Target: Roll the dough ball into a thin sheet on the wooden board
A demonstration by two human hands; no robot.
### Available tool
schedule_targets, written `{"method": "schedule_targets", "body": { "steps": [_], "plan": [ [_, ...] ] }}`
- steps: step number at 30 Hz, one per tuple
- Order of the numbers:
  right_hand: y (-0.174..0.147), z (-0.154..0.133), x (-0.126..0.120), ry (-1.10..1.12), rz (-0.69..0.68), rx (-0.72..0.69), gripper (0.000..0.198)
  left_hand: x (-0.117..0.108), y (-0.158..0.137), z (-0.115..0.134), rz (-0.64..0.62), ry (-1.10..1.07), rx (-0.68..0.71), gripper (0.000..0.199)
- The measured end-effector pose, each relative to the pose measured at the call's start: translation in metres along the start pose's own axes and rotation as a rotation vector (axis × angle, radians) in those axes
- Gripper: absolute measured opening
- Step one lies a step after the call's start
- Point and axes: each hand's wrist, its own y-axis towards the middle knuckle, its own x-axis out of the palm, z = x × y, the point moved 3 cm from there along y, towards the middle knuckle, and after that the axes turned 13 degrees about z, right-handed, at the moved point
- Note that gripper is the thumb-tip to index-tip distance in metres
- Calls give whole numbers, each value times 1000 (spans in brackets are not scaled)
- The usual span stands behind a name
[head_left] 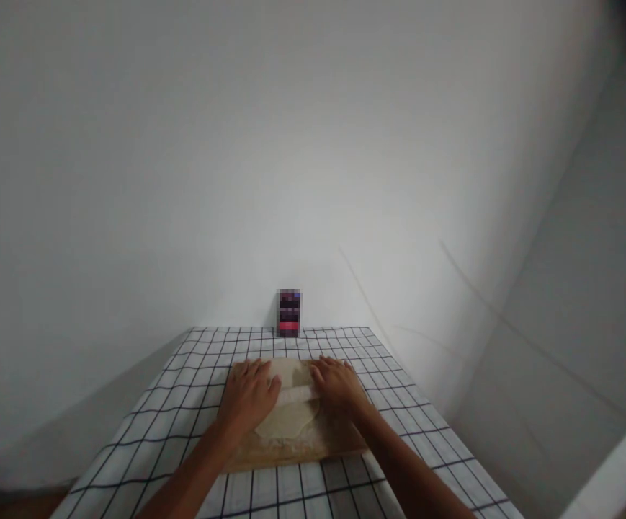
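Note:
A pale rolling pin (297, 394) lies across a flattened sheet of dough (287, 422), and its middle shows between my hands. My left hand (248, 393) rests over the pin's left end, fingers stretched forward and thumb pointing inward. Over the right end lies my right hand (339, 386), its fingers likewise extended and not wrapped round the pin. Both ends of the pin are hidden under the palms. Beneath the dough is a wooden board (302, 455), dusted with what looks like flour near its front edge.
A white tablecloth (172, 411) with a dark grid covers the table, which meets a plain wall (291, 166) at the back. Against that wall stands a small dark, blurred upright object (289, 313). A pale bar (615, 465) crosses the lower right corner.

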Motion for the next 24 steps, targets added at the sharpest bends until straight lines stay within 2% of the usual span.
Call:
{"method": "schedule_targets", "body": {
  "steps": [6, 11, 14, 17, 24],
  "plan": [
    [43, 10, 22, 12, -25, 53, 51, 16, 18, -10, -18, 33, -90, 41],
    [47, 11, 24, 25, 3, 39, 50, 17, 20, -10, -23, 60, -118, 45],
    [29, 7, 13, 32, 38, -10, 46, 11, 12, -4, -13, 68, -83, 49],
    [-1, 4, 0, 45, 73, -65, 46, 7, -3, 4, 32, 71, -16, 48],
    [-83, 0, -13, 127, 186, -155, 44, -3, -57, 11, 211, -35, 251, 48]
  ]
}}
